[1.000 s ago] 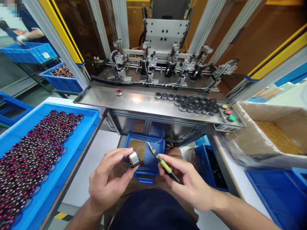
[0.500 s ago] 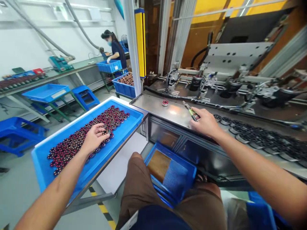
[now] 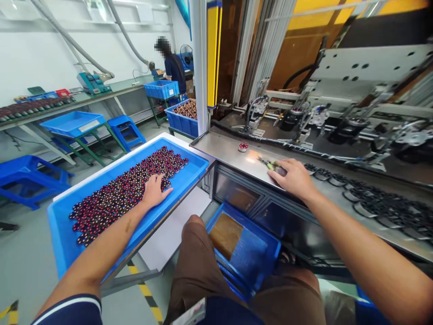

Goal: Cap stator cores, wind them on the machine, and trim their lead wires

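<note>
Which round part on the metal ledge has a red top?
The lone round part left of the right hand; the clustered parts to its right have black tops.

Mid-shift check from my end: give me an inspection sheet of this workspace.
Surface: steel ledge, one red-topped part at left, dark parts at right.
Job things: wound parts massed in a blue tray; green-handled cutters at the ledge.
Clutter: blue bin below the ledge.
Left hand: at the wound parts; grasp hidden.
Right hand: on the cutters; grip unclear.
Cables: black hose along the ledge's back edge.
Surroundings: machine fixtures behind; co-worker and blue stool beyond the tray.
</note>
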Demonstrator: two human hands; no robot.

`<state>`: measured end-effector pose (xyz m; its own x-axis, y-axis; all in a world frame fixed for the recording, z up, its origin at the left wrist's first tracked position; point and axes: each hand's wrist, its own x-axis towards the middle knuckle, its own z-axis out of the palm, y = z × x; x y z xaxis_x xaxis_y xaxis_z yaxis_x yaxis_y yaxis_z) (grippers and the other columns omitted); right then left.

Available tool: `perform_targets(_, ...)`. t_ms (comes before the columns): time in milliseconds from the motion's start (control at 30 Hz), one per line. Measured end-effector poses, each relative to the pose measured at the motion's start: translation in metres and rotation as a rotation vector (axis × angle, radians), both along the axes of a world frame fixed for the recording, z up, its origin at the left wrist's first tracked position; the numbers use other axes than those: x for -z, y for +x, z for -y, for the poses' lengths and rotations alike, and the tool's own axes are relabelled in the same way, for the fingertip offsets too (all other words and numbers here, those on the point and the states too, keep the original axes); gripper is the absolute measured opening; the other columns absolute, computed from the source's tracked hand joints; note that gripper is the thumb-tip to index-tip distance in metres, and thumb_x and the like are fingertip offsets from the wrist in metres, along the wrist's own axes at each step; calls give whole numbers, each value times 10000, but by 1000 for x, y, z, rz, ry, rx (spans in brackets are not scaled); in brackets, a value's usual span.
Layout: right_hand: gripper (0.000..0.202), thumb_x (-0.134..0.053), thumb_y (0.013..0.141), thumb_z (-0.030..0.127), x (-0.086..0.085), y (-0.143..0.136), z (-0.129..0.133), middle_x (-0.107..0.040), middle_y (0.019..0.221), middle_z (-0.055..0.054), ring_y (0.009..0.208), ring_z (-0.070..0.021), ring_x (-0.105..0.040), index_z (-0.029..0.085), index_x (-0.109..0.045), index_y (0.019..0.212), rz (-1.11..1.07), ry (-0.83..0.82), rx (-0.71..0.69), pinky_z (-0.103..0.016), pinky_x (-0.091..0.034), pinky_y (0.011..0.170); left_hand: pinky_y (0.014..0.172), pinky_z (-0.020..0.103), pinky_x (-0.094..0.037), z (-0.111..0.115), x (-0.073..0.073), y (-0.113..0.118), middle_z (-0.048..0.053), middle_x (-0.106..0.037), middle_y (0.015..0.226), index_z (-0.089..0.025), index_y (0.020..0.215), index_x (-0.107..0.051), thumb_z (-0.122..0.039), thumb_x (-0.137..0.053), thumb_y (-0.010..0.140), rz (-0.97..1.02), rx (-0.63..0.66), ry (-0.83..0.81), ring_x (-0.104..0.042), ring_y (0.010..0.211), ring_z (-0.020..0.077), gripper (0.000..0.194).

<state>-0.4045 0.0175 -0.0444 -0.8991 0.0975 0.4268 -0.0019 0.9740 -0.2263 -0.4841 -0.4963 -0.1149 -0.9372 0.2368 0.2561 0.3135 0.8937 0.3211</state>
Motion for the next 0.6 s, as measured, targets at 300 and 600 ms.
perform_targets(300,442,-618,836,404,-3,1,7,-666,1158,-175,1101,-330,-576,125,-709,1166,8,-47,31,-454,-430,997,1128,625,-276,-8,-12,0,304,-385,1489,-37,1466,-335,-551,-564,845,-66,-79,-57,-347,1404,451,838)
perform_targets(600,295,-643,891,354,-12,2,14,-667,1153,-128,1103,-255,-589,145,-700,1091,20,-41,42,-411,-436,994,1121,569,-342,-178,-129,-71,188,-568,1350,-138,1358,-517,-440,-601,918,-130,314,98,-489,1311,361,540)
